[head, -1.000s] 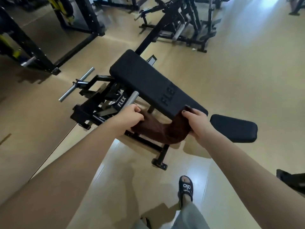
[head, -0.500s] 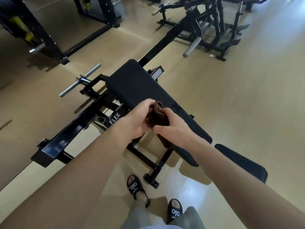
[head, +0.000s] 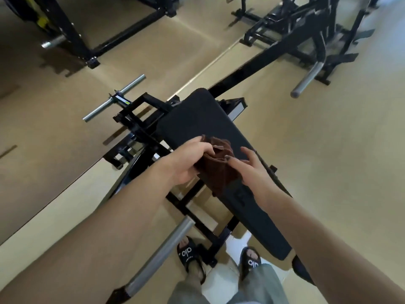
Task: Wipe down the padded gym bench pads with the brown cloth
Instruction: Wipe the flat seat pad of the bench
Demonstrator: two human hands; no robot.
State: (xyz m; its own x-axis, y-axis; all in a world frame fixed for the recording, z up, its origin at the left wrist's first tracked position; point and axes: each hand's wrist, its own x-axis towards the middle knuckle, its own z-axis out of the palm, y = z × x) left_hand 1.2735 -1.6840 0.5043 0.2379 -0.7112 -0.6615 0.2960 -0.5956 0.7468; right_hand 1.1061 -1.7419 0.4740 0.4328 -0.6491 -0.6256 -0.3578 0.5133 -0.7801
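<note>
A long black padded bench pad [head: 197, 119] runs from the middle of the view down to the lower right. The brown cloth [head: 217, 167] is bunched over the pad's left edge, about halfway along. My left hand [head: 188, 159] grips the cloth's upper left part. My right hand [head: 249, 170] is at the cloth's right side with fingers spread, thumb touching the cloth. A second, smaller pad [head: 300, 268] shows partly under my right forearm.
The bench's black steel frame [head: 140, 126] carries silver pegs [head: 114, 98] at the left and a silver bar [head: 162, 255] near my feet. My feet in black slides [head: 188, 255] stand close to the frame. Other black machines [head: 306, 34] stand at the back on the tan floor.
I have stepped closer, so the pad looks larger and nearer. The cloth came up from under the pad onto its left edge, and my right hand has let go and spread its fingers.
</note>
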